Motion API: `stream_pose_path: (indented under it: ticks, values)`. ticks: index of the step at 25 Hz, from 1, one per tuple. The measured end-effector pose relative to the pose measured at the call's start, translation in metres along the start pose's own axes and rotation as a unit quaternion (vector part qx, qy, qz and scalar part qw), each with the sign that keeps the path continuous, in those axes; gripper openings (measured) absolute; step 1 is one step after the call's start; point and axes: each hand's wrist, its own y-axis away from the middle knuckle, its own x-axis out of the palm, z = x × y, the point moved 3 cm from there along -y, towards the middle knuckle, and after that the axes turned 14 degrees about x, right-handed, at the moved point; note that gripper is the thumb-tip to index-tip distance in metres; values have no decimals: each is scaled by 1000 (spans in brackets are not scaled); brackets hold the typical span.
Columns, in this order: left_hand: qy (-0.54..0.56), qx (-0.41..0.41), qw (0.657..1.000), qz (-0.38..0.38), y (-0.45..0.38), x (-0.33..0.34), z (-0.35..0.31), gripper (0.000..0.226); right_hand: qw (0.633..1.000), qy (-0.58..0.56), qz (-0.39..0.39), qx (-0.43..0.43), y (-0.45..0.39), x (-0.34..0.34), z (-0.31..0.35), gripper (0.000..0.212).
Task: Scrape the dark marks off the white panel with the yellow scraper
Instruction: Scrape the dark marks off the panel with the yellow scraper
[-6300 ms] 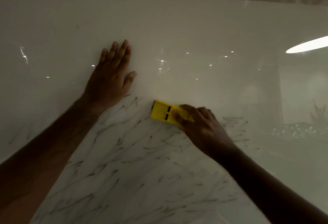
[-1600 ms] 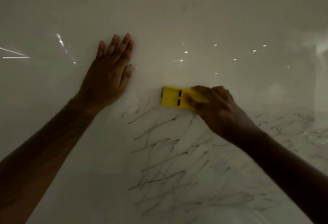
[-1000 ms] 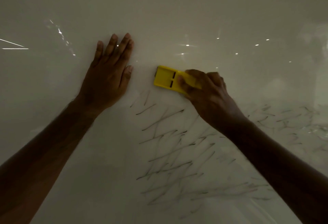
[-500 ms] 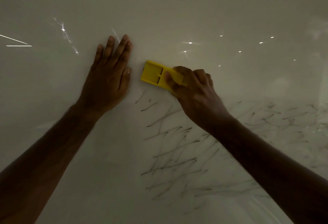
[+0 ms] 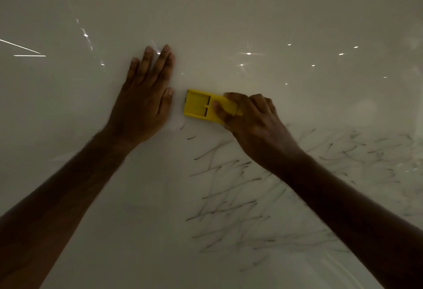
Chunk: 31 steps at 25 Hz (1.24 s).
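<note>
A glossy white panel (image 5: 251, 9) fills the head view. Thin dark marks (image 5: 231, 197) cross its lower middle and right part. My right hand (image 5: 254, 124) grips the rear of the yellow scraper (image 5: 199, 106), thumb on top, with the scraper's front edge pointing left and lying flat on the panel just above the uppermost marks. My left hand (image 5: 146, 98) rests flat on the panel with straight fingers, its thumb a short gap left of the scraper's front edge.
Small bright light reflections (image 5: 248, 53) dot the upper panel, and two thin bright streaks (image 5: 27, 51) show at the far left. The panel left of the marks and above both hands is plain white.
The scraper and my right hand slid left toward my left thumb, and the marks nearest that thumb have thinned. My left hand has stayed flat in place.
</note>
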Motion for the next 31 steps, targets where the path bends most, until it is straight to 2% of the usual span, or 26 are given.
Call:
stream_pose_path:
  ticks: [3,6,9,12,15,18,21,23,25,27,29,31]
  values:
    - [5,3,1000,-2,1,-1,0,64,998,-26,32,-54,21,9,27,48]
    - [-10,2,1000,-2,4,-1,-1,63,993,-29,72,-91,47,2,20,50]
    - [-31,-10,999,2,6,2,-4,65,998,-3,37,-54,33,-2,1,56]
    - [-41,-12,999,-1,7,6,-3,67,1000,-21,-2,4,16,2,11,50]
    - [-46,-16,999,-11,9,10,-2,67,998,-38,35,-28,45,6,25,49]
    - [-45,-20,999,-15,12,12,-3,66,996,-31,65,-53,64,-4,2,54]
    - [-45,-39,998,-15,13,14,-7,66,1000,-6,22,21,41,-9,-25,54]
    - [-47,-61,997,-15,12,17,-14,67,998,-13,-2,59,29,-4,-16,53]
    - [-51,-72,996,-16,12,19,-18,68,998,-38,5,39,33,2,3,51]
    - [-49,-67,996,-18,15,20,-20,69,998,-48,43,-13,55,4,10,51]
    - [-49,-62,997,-16,17,20,-20,69,995,-44,75,-47,74,-3,0,52]
    - [-53,-63,997,-11,16,19,-22,69,997,-28,65,-44,71,-10,-15,53]
